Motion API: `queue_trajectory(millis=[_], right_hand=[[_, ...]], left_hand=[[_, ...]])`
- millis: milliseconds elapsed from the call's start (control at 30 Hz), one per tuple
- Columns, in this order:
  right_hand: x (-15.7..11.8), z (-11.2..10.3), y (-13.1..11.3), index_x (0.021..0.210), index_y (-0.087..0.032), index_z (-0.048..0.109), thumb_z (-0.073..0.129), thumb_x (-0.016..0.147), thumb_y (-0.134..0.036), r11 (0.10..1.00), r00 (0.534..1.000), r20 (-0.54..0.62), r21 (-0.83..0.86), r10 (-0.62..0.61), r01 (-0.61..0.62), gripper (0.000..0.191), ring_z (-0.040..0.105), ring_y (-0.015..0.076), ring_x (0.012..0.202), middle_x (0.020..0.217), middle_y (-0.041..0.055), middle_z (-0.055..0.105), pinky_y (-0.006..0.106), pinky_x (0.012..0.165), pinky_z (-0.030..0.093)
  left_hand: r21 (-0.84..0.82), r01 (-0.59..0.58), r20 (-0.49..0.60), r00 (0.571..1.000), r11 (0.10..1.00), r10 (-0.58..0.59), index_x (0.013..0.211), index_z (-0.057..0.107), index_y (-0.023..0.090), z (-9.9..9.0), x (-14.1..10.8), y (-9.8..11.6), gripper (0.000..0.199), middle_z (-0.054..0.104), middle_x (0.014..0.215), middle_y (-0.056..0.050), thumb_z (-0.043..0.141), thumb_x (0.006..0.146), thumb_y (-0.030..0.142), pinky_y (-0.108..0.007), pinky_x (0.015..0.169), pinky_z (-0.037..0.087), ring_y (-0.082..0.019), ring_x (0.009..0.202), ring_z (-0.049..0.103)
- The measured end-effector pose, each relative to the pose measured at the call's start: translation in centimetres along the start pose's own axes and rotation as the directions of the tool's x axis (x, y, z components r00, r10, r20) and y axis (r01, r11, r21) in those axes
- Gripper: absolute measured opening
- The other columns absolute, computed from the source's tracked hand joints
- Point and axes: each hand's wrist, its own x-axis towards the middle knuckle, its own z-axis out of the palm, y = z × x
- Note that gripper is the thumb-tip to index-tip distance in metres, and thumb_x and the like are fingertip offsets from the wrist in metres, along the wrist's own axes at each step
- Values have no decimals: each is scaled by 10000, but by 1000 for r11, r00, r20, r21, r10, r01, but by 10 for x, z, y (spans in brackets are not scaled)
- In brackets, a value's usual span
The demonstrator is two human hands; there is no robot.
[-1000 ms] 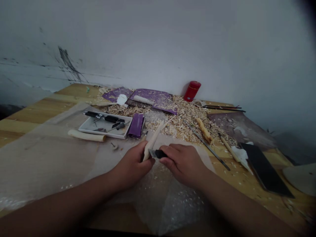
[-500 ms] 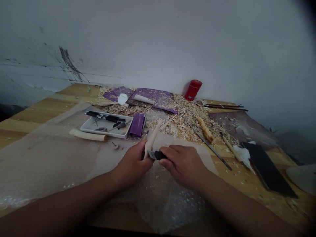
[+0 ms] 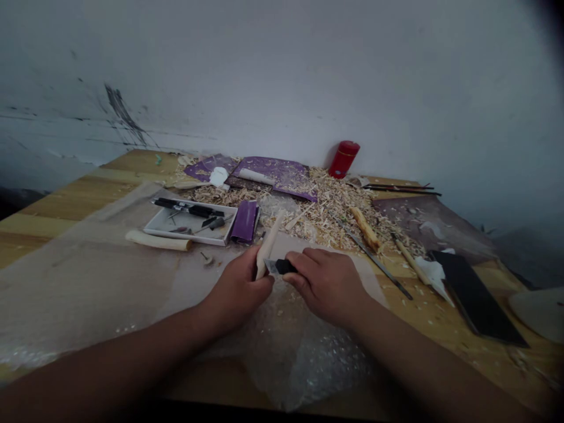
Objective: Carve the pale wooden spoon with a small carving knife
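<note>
A pale carved wooden piece (image 3: pixel 268 244) points up and away from me, its lower end gripped by my left hand (image 3: pixel 240 288). My right hand (image 3: pixel 328 285) is closed around the black handle of a knife (image 3: pixel 285 267). The knife's short flat blade points left and lies against the lower part of the wood, just above my left thumb. Both hands are over a sheet of clear bubble wrap (image 3: pixel 308 358).
A white tray (image 3: pixel 189 235) of black-handled tools lies left, a curved wood piece (image 3: pixel 158 240) before it. Wood shavings (image 3: pixel 335 205) spread behind. A red container (image 3: pixel 344 159) leans at the wall. Right are a metal file (image 3: pixel 383 270) and a dark slab (image 3: pixel 480 299).
The knife and my right hand have shifted slightly up and left along the wood. The wooden piece has tilted slightly, its upper tip now farther left.
</note>
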Motion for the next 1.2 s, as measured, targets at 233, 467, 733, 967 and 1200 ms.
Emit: queue_trajectory(millis=[233, 467, 733, 967, 1200], right_hand=[[1, 2, 2, 859, -197, 511, 215, 865, -449, 992, 996, 79, 121, -28, 18, 389, 513, 136, 679, 726, 24, 572, 238, 574, 286], [0, 3, 5, 863, -202, 518, 232, 859, -456, 990, 997, 77, 140, -2, -9, 383, 516, 140, 690, 729, 20, 573, 237, 574, 286], [3, 2, 7, 888, -199, 529, 230, 855, -462, 997, 999, 35, 62, 33, -35, 399, 507, 138, 653, 704, 21, 565, 241, 556, 273], [1, 1, 4, 884, -204, 528, 228, 863, -448, 983, 994, 110, 181, -5, -15, 387, 523, 138, 707, 757, 21, 584, 232, 577, 297], [2, 4, 7, 916, -211, 531, 232, 848, -478, 998, 998, -5, -4, 65, -65, 407, 506, 153, 648, 708, 27, 562, 253, 548, 263]], left_hand=[[-19, 27, 4, 1000, 999, -27, 884, 506, 172, 2, 3, -4, 244, 499, 667, 18, 457, 647, 139, -238, 565, 368, -127, 617, 442], [-60, 78, 52, 996, 995, -75, 782, 454, 182, 4, 2, -4, 160, 438, 586, 56, 445, 634, 122, -208, 477, 322, -84, 493, 386], [-208, 194, 103, 979, 959, -175, 641, 345, 193, 6, -2, 1, 118, 329, 471, 89, 443, 642, 127, -185, 391, 261, -54, 379, 321], [-191, 175, 122, 981, 966, -153, 760, 418, 194, 4, -2, -1, 157, 377, 478, 89, 435, 634, 101, -190, 406, 283, -56, 381, 346], [-176, 165, 112, 983, 970, -147, 638, 331, 199, 6, -2, -3, 136, 344, 486, 87, 442, 642, 120, -189, 407, 281, -54, 393, 336]])
